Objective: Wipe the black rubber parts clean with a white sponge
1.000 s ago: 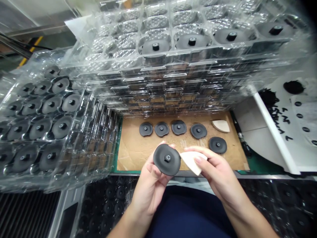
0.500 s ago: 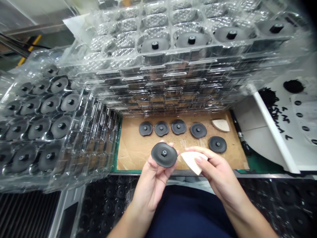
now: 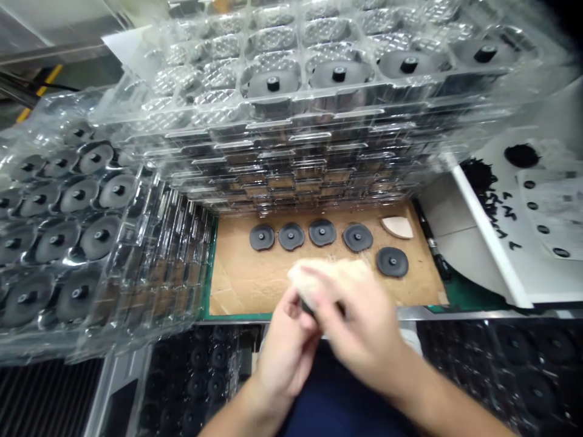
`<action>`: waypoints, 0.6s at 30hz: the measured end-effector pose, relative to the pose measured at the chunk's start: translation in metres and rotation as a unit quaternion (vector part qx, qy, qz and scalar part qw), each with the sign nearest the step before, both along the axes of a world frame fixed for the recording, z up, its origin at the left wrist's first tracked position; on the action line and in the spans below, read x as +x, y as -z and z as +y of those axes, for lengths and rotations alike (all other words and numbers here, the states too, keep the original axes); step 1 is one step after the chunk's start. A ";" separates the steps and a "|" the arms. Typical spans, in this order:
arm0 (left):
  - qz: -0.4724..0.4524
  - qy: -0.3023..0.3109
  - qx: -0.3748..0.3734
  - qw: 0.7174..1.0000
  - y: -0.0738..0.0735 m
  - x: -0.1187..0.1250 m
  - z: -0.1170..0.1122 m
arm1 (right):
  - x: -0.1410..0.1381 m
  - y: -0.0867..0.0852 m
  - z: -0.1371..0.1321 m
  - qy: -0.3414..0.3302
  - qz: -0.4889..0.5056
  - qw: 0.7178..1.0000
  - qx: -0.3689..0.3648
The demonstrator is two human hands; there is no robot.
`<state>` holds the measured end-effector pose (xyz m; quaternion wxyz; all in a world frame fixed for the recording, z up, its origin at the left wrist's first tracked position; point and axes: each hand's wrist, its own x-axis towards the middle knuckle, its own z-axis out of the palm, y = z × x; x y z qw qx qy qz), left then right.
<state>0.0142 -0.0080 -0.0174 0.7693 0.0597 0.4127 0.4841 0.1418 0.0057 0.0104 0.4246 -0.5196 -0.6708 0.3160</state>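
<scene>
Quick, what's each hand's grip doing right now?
Left hand: closed, holding a black disc, mostly hidden and blurred.
Right hand: closed, apparently on a white wedge-shaped pad, blurred.

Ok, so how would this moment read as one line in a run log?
left hand: black disc | right hand: white wedge, blurred | cardboard: five discs, second wedge

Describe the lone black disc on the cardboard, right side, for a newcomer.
On the brown cardboard sheet below the stacked clear trays, four black discs form a row. The target disc lies below that row's right end, under a pale wedge, the only one out of line.
</scene>
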 end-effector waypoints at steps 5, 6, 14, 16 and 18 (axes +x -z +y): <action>0.039 -0.007 0.007 0.999 -0.003 -0.008 0.001 | -0.006 -0.015 0.004 -0.166 -0.049 0.984 -0.044; 0.035 -0.002 0.019 0.999 -0.004 -0.008 0.002 | -0.007 -0.016 0.006 -0.155 -0.046 0.986 -0.033; 0.002 0.021 0.052 0.998 -0.012 -0.013 0.004 | 0.013 -0.018 -0.002 -0.196 -0.042 0.979 -0.023; 0.000 0.016 0.038 0.999 -0.011 -0.014 0.003 | 0.019 -0.018 -0.004 -0.151 -0.095 0.983 -0.039; -0.007 0.004 0.030 1.000 -0.012 -0.012 0.001 | 0.019 -0.019 -0.001 -0.093 -0.153 0.984 0.001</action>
